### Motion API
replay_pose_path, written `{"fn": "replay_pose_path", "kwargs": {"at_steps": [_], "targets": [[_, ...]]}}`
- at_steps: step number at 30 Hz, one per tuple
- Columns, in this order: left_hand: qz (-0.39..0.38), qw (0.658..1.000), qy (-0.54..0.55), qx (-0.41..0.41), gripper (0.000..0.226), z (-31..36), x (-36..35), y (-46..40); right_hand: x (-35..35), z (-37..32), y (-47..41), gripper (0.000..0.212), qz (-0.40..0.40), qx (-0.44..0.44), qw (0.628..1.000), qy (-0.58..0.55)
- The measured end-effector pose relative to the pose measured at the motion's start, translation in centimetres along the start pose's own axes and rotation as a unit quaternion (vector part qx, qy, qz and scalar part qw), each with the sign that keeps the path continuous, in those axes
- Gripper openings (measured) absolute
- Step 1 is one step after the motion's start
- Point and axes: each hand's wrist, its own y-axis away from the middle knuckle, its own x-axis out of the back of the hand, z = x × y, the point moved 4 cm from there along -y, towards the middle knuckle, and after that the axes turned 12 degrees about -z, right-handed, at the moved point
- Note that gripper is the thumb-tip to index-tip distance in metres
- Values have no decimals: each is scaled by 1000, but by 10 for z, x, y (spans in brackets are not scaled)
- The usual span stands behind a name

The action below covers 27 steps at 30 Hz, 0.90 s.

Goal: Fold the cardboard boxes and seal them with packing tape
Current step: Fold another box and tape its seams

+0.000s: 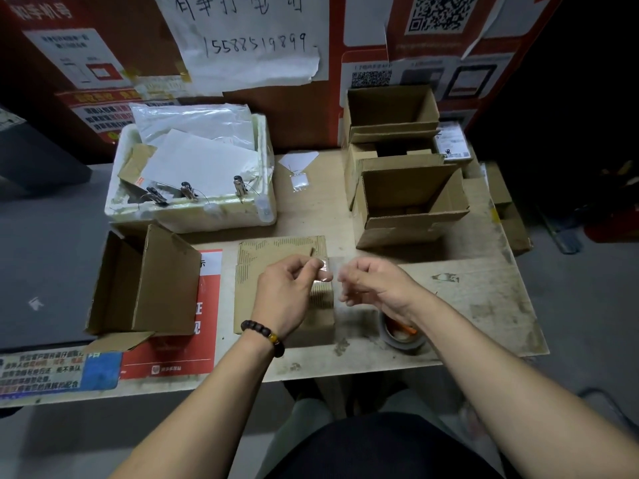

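Both hands pinch a clear strip of tape [330,269] over the small closed box [283,292]: left hand [288,292] on one end, right hand [371,283] on the other. That box sits mid-desk [484,305], tape roll [403,335] beside it. Open boxes [411,198] and a white foam bin [193,174] stand farther back, under paper signs [249,39] on a red wall.

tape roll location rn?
Head view: the tape roll lies flat near the table's front edge, right of the closed cardboard box, partly hidden under the right forearm.
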Motion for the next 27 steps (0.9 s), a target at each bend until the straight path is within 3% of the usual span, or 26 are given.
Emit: {"fn": "replay_pose_path", "kwargs": {"at_steps": [2, 4, 7, 9, 21, 27], "targets": [[27, 999, -23, 15, 22, -13, 0, -3, 5, 9, -4, 21, 50, -22, 998, -6], [69, 991, -116, 7, 21, -29, -3, -4, 9, 18, -7, 20, 101, -39, 994, -23], [128, 951, -280, -42, 21, -48, -15, -5, 7, 30, -11, 18, 162, -53, 984, -51], [152, 929, -331, -70, 18, -54, -22, -8, 7, 38, -15, 15, 192, -59, 977, -66], [130, 917, -374, -49, 22, -83, -42, -30, 6, 81, -38, 18, 337, -66, 937, 69], [154, 863, -472, -96, 25, -82, -44, -32, 0, 84, -45, 17, 350, -82, 926, 115]]}}
